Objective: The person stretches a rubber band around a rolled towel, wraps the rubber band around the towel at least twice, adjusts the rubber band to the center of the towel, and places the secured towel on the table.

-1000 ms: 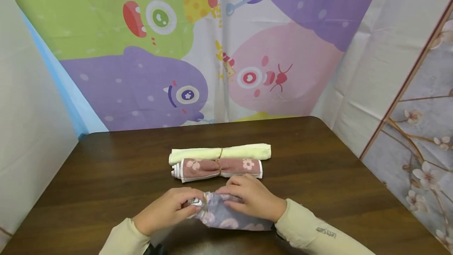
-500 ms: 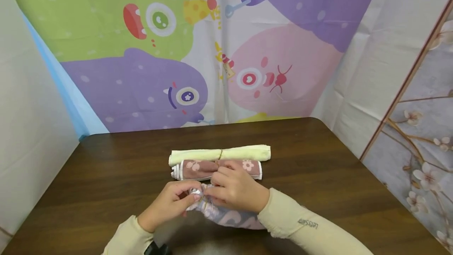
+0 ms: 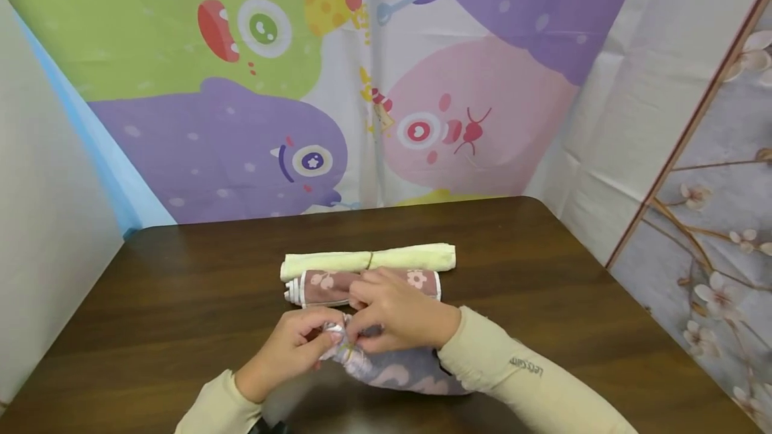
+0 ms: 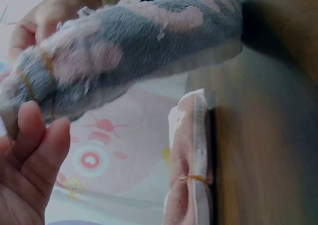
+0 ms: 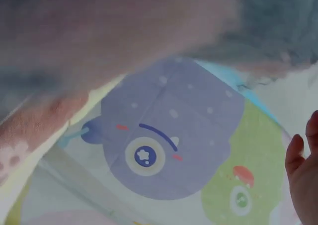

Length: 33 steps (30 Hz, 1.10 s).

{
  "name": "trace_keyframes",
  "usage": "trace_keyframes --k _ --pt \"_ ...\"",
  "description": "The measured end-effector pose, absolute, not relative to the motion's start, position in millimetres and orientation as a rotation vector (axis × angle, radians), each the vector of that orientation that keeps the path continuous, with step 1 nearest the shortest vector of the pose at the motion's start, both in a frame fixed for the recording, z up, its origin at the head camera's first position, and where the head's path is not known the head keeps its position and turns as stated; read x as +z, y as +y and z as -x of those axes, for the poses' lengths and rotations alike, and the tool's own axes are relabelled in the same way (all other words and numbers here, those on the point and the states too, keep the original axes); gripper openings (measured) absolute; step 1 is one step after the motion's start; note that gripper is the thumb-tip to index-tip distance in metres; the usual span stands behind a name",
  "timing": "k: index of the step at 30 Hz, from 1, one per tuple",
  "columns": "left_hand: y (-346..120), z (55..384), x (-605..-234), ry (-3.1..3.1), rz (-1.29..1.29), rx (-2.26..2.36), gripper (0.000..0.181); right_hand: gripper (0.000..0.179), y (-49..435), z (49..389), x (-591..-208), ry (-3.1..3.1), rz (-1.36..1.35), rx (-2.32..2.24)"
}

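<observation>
A rolled grey-and-pink towel [image 3: 416,377] lies slantwise in front of me, its left end raised. Two loops of a rubber band [image 4: 48,68] circle it near that end. My left hand [image 3: 283,353] grips the bunched end, thumb and fingers around it beside the band. Curled close to the same spot, my right hand [image 3: 401,313] pinches the towel by the band; its fingertips are partly hidden. In the left wrist view, the right hand [image 4: 47,19] shows behind the roll. The right wrist view has the towel [image 5: 149,31] blurred and close, with the left hand [image 5: 305,180] at the edge.
Behind my hands, a rolled dusty-pink towel [image 3: 326,288] with white edging lies against a rolled pale-yellow towel [image 3: 416,258]; both are banded at the middle. They rest on a dark wooden table [image 3: 199,273]. A cartoon-printed curtain [image 3: 253,139] hangs past its far edge.
My right hand has slid left along the grey-and-pink towel, from its middle to the banded end, and its fingers have curled there. My left hand keeps its hold on that end.
</observation>
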<state>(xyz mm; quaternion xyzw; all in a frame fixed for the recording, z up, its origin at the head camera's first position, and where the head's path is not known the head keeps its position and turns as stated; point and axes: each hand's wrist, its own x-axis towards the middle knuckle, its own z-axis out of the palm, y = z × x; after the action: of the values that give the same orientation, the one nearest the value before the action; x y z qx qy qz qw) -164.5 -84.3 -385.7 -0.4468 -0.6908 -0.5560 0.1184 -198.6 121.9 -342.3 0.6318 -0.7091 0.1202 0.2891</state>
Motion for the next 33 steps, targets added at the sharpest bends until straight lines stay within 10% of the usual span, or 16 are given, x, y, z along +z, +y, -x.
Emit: trace_keyframes --k 33 --pt "-103 160 -358 -2.270 0.467 -1.711 0.009 0.009 144 189 -374 -1.906 -1.493 0.092"
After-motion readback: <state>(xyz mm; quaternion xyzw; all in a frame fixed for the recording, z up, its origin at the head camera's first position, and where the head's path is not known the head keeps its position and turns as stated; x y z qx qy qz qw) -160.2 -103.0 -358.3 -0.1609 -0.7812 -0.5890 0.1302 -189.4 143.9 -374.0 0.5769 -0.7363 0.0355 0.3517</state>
